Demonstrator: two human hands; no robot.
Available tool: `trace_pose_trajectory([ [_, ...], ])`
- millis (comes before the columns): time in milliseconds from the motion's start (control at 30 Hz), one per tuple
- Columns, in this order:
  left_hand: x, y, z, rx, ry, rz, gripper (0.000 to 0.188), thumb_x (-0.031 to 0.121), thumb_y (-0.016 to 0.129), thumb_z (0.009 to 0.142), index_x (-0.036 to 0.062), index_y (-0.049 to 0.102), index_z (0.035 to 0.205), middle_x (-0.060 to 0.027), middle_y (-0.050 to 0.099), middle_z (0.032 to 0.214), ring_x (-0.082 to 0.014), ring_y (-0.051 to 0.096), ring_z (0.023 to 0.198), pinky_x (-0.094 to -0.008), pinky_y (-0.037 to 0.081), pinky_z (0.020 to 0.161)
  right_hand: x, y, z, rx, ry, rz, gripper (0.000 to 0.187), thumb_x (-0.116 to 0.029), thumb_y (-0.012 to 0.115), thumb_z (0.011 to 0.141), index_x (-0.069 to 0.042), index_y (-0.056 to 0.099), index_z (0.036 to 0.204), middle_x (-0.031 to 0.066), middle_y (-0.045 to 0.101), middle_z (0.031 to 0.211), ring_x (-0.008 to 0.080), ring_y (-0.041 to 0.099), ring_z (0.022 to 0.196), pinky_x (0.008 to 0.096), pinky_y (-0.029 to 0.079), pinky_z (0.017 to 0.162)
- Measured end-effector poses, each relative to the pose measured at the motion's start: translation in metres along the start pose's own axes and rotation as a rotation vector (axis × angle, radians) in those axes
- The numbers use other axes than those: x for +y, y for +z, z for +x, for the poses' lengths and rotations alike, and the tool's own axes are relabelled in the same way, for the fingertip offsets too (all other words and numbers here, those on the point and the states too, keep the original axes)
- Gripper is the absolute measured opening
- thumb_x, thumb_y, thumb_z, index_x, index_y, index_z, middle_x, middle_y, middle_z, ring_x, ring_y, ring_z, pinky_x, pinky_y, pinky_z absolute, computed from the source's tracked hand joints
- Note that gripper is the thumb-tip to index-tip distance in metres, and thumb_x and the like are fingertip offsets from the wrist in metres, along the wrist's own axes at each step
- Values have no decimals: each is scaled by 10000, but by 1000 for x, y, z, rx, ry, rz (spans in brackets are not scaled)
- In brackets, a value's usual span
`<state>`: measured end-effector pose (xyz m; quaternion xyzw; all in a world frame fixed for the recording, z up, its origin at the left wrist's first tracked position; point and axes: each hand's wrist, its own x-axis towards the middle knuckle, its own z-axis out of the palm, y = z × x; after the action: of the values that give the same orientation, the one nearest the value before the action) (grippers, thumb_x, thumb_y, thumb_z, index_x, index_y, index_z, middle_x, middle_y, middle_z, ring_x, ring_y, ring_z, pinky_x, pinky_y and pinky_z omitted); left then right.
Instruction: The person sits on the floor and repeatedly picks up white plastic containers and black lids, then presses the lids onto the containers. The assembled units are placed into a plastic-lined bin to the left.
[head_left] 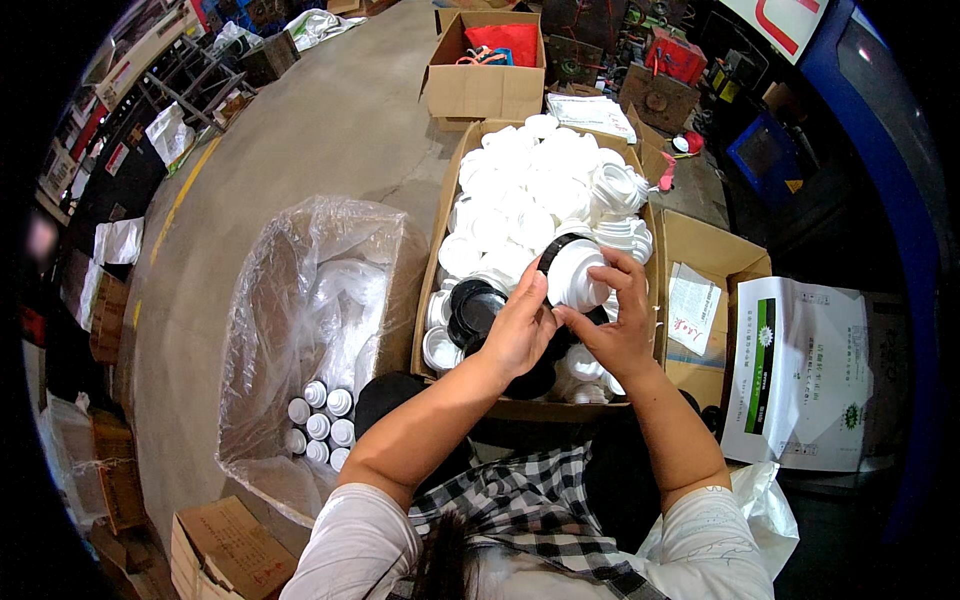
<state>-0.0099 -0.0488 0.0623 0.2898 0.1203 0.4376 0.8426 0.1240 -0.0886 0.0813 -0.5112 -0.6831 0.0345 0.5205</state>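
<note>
Now, through my head view, my left hand (pixel 524 328) and right hand (pixel 622 328) grasp a black-rimmed white cap (pixel 579 276) above the carton (pixel 448 218); I reckon a slack pinch on its rounded side could drop it into the pile (pixel 530 190) below.

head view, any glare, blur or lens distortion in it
Head view: bright light washes out detail in the heap of white parts; head view: the clear plastic liner shows shiny reflections; head view: fisheye blackens the corners and bends the blue frame at right; head view: the left hand, right hand and held white cap look fairly sharp.
</note>
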Motion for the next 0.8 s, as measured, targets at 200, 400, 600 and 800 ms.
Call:
trace_pose_trajectory([
  [200,-11,-11,0,67,211,452,572,130,631,820,31,321,1290,-92,473,1181,-160,450,1089,-299,380,923,6,4,-6,-80,-27,6,516,-89,765,609,-94,497,1049,139,463,1166,306,471,1050,392,399,871],
  [400,-6,-16,4,61,246,701,569,57,637,795,-12,344,1278,-108,500,1173,-168,486,1062,-294,396,910,36,4,-6,5,334,621,559,-304,591,764,-17,419,1212,98,441,1238,218,451,1123,359,333,953],
  [600,-32,1,-7,59,305,959,563,30,663,754,-16,395,1246,-117,448,1178,-196,459,1087,-298,358,937,43,14,-12,61,626,649,469,-394,304,950,4,539,1027,86,560,950,164,519,892,284,389,833],
  [800,-34,3,-7,167,405,1037,521,44,681,729,-22,453,1192,-134,506,1093,-207,511,1017,-301,397,890,45,26,-10,104,519,327,475,-364,266,967,-6,567,886,80,557,831,157,509,765,285,403,755],
])
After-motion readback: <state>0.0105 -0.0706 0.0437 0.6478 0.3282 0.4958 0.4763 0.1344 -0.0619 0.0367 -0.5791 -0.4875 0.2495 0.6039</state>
